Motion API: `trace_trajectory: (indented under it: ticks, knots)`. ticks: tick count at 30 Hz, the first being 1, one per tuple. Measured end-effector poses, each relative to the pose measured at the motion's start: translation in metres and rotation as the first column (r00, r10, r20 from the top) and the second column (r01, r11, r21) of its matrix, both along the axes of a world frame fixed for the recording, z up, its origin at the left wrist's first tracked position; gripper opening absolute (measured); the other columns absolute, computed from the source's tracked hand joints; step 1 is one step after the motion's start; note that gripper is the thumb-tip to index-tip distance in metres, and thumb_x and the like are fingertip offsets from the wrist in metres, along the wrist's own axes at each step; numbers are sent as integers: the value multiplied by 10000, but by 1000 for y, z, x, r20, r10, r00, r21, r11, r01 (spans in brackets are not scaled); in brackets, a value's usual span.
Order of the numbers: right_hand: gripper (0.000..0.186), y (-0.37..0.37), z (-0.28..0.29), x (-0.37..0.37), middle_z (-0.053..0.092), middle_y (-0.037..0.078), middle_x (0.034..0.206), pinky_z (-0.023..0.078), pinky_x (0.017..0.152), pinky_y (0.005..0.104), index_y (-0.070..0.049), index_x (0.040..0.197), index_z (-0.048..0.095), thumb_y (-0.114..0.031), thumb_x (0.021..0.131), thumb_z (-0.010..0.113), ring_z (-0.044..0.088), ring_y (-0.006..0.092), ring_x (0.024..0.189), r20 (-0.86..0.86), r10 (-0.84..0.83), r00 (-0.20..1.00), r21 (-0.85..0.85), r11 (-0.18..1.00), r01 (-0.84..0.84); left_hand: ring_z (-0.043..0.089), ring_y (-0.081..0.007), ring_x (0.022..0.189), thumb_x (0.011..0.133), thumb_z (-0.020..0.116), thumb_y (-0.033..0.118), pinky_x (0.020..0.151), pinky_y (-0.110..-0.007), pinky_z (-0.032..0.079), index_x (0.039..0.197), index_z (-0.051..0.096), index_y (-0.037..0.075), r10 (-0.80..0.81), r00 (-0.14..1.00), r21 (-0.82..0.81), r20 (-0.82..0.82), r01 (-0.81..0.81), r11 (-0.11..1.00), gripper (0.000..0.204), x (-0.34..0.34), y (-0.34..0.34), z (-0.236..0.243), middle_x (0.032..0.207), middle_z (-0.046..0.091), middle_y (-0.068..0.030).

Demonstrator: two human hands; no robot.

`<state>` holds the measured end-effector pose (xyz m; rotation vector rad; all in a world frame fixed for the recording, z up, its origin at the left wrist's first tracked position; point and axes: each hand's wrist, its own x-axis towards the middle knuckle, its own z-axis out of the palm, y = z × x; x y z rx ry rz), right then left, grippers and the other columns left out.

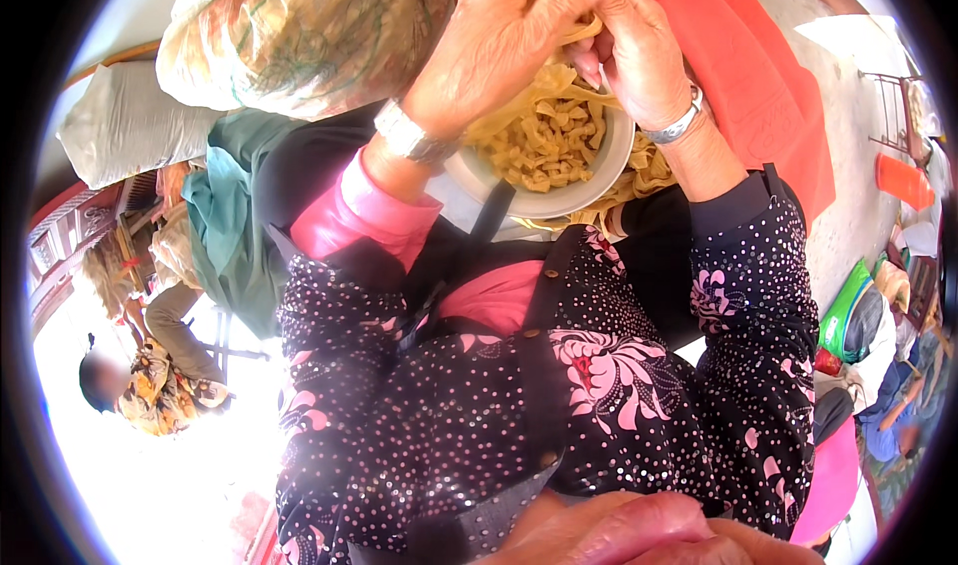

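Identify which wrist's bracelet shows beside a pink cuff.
The left hand's wide silver bracelet sits beside the pink cuff; the right hand's bracelet meets only dark dotted sleeve.

The bowl [609, 161] is white, and the strips [544, 141] inside it are yellow. The blouse [599, 385] is black with tiny white dots and big pink flowers, the cuff [364, 216] at nine o'clock from the bowl is pink, and both wrists wear shiny silver bangles [409, 138]. The cloth [748, 76] at two o'clock is bright red, and the sack [299, 31] at eleven o'clock is cream with green marks.
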<state>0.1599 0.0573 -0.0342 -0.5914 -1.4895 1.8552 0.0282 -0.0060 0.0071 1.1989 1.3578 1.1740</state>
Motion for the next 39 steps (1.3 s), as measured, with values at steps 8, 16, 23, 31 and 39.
trace_trajectory:
  ticks: [8,16,23,31,39]
  knots:
    - [356,15,-13,-14,510,-22,777,378,527,154,-50,978,514,-384,1000,392,449,27,588,-61,-234,970,511,828,232,578,-99,794,1016,363,312,728,-245,474,1103,603,-47,126,992,213,0,-124,969,440,-5,-1,1,911,641,-66]
    - [425,2,6,-4,496,-10,793,376,531,161,-48,1071,463,-449,996,343,440,33,597,-9,-141,990,221,965,139,655,-262,876,1012,300,373,816,-371,530,1161,542,-68,-37,753,-75,657,113,991,525,-14,-2,15,1024,642,-172]
    - [413,15,-9,17,399,-48,635,259,469,177,-38,963,530,-415,1001,365,328,20,514,13,-184,983,298,939,172,638,-286,885,1007,317,380,848,-473,527,1071,569,-57,-131,509,57,851,159,986,509,-44,1,-12,1018,618,-181]
    - [469,14,-13,25,547,4,779,441,512,189,-76,1111,568,-501,945,458,547,52,735,289,55,956,131,987,-96,638,-283,870,1006,288,384,833,-446,537,1075,560,-56,-97,603,16,792,139,990,522,-40,-3,-8,1025,608,-187]
    - [370,11,11,20,533,-13,699,383,534,216,-37,875,592,-368,978,462,479,76,625,349,253,902,208,918,-338,603,-211,715,1005,281,340,746,-389,540,1057,553,-61,-60,559,-9,827,120,993,488,-48,-2,-17,937,614,-154]
